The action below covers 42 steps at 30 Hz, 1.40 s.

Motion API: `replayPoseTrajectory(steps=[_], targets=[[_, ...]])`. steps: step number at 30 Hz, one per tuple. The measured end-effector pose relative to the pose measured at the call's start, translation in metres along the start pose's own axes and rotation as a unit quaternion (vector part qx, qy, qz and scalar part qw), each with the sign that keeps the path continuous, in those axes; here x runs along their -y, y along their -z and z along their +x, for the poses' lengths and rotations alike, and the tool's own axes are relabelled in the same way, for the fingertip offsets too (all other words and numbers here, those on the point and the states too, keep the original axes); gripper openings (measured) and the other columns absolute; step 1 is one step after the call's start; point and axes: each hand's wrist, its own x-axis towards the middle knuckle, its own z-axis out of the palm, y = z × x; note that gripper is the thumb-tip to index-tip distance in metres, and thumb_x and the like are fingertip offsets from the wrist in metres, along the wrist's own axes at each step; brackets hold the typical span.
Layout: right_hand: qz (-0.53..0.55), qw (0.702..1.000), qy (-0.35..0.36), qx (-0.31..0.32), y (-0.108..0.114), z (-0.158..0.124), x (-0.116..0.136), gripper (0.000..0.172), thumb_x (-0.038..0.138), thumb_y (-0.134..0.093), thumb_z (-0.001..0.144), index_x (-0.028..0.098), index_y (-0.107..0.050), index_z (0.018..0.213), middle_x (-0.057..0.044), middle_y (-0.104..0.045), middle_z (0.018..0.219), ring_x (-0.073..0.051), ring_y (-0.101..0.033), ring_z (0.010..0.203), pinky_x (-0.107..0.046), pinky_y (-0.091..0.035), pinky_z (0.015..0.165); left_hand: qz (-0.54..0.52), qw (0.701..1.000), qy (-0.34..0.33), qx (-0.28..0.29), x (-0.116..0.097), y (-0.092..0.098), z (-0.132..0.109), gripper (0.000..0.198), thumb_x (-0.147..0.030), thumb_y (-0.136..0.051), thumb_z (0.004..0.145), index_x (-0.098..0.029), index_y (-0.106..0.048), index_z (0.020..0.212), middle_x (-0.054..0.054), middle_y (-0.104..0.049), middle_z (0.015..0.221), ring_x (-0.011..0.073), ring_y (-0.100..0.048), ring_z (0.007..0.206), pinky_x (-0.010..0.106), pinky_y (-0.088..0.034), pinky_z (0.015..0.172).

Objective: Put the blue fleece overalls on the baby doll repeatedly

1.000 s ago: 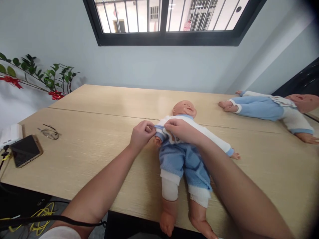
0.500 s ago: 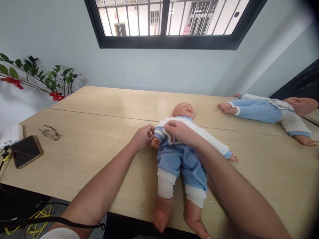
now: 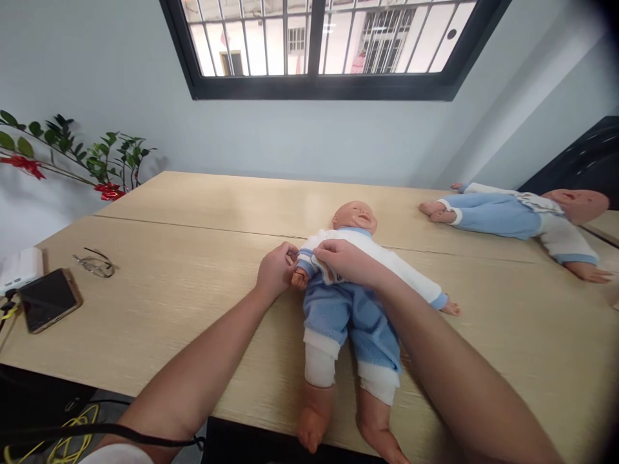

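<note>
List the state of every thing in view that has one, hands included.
Near doll: on its back, dressed, barefoot
Far doll: on its back, dressed, barefoot
Left hand: bent at the cuff, grip unclear
Right hand: closed on the sleeve
Phone: face up, screen dark
Glasses: set down, one temple sticking out
Window: open or shut, unclear

On the big, light brown wooden table (image 3: 203, 270) lie a plastic baby doll in blue and white (image 3: 326, 312), a second baby doll in blue and white (image 3: 500, 214) over to the right, thin, see-through glasses (image 3: 99, 265), a flat black phone with gold edges (image 3: 49, 301), and a chunky white box (image 3: 22, 269) by the phone.
</note>
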Motion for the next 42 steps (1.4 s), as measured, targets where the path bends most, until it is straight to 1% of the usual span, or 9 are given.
replayPoseTrajectory(steps=[7,11,20,24,27,33,36,39,42], targets=[[0.038,0.998,-0.001,-0.045,0.007,-0.001,-0.005,0.047,0.060,-0.048,0.096,0.020,-0.055,0.072,0.003,-0.052,0.061,-0.014,-0.049,0.058,-0.028,-0.035,0.055,-0.035,0.994,-0.079,-0.065,-0.018,0.003,-0.010,0.013,-0.035,-0.064,0.091,-0.023,-0.068,0.095,-0.001,-0.073,0.084,0.0140,-0.067,0.070,0.024,-0.047,0.066],[0.035,0.998,0.017,-0.054,0.013,-0.005,-0.003,0.039,0.051,-0.053,0.094,0.020,-0.055,0.071,0.003,-0.054,0.062,-0.013,-0.050,0.058,-0.027,-0.035,0.055,-0.016,0.993,-0.078,-0.088,-0.026,0.002,-0.015,0.012,-0.035,-0.063,0.092,-0.023,-0.068,0.094,-0.003,-0.069,0.072,0.0138,-0.065,0.063,0.025,-0.046,0.065],[0.018,0.997,-0.030,-0.066,0.004,0.006,0.002,0.028,0.041,-0.053,0.090,0.018,-0.065,0.080,0.000,-0.062,0.071,-0.015,-0.055,0.067,-0.026,-0.040,0.061,0.030,0.998,-0.037,-0.032,-0.022,0.004,-0.010,0.020,-0.043,-0.061,0.095,-0.024,-0.067,0.102,-0.001,-0.074,0.074,0.0193,-0.071,0.069,0.027,-0.042,0.065],[-0.093,0.995,-0.040,-0.017,0.010,0.020,0.026,0.028,0.039,-0.053,0.092,0.018,-0.067,0.079,-0.003,-0.067,0.076,-0.017,-0.058,0.072,-0.028,-0.038,0.063,0.075,0.995,-0.065,-0.031,-0.019,0.007,-0.008,0.026,-0.046,-0.057,0.099,-0.024,-0.069,0.103,0.002,-0.076,0.078,0.0209,-0.072,0.072,0.028,-0.040,0.065],[-0.149,0.986,-0.066,0.046,0.019,0.034,0.040,0.031,0.041,-0.056,0.091,0.019,-0.065,0.071,-0.002,-0.061,0.068,-0.016,-0.052,0.064,-0.030,-0.035,0.058,0.083,0.993,-0.077,-0.030,-0.022,0.008,-0.007,0.027,-0.047,-0.056,0.100,-0.023,-0.068,0.102,0.002,-0.076,0.078,0.0209,-0.071,0.072,0.029,-0.040,0.066],[-0.120,0.978,-0.138,0.098,0.029,0.058,0.040,0.028,0.038,-0.060,0.089,0.019,-0.061,0.069,-0.001,-0.054,0.065,-0.014,-0.042,0.056,-0.030,-0.030,0.053,0.087,0.995,-0.044,-0.035,-0.031,0.020,-0.009,0.021,-0.044,-0.052,0.101,-0.023,-0.059,0.099,0.001,-0.072,0.084,0.0205,-0.069,0.074,0.030,-0.043,0.066],[-0.116,0.979,-0.145,0.090,0.029,0.062,0.036,0.025,0.033,-0.058,0.091,0.018,-0.061,0.071,-0.003,-0.060,0.074,-0.014,-0.047,0.062,-0.029,-0.036,0.056,0.043,0.990,-0.129,0.024,-0.030,0.030,-0.008,0.025,-0.044,-0.049,0.102,-0.024,-0.057,0.113,0.002,-0.071,0.094,0.0213,-0.070,0.084,0.032,-0.050,0.075],[-0.119,0.977,-0.155,0.085,0.029,0.065,0.036,0.022,0.031,-0.056,0.093,0.018,-0.065,0.077,-0.005,-0.066,0.081,-0.017,-0.055,0.071,-0.028,-0.041,0.062,0.006,0.963,-0.246,0.109,-0.025,0.031,-0.006,0.050,-0.052,-0.069,0.089,-0.025,-0.056,0.128,0.008,-0.065,0.120,0.0255,-0.068,0.105,0.037,-0.055,0.088],[-0.129,0.974,-0.171,0.077,0.030,0.069,0.037,0.022,0.036,-0.057,0.094,0.019,-0.069,0.086,-0.006,-0.069,0.084,-0.019,-0.060,0.077,-0.028,-0.044,0.066,-0.008,0.957,-0.272,0.105,-0.019,0.025,-0.002,0.063,-0.047,-0.083,0.077,-0.023,-0.059,0.130,0.013,-0.055,0.132,0.0298,-0.063,0.118,0.042,-0.056,0.099]])
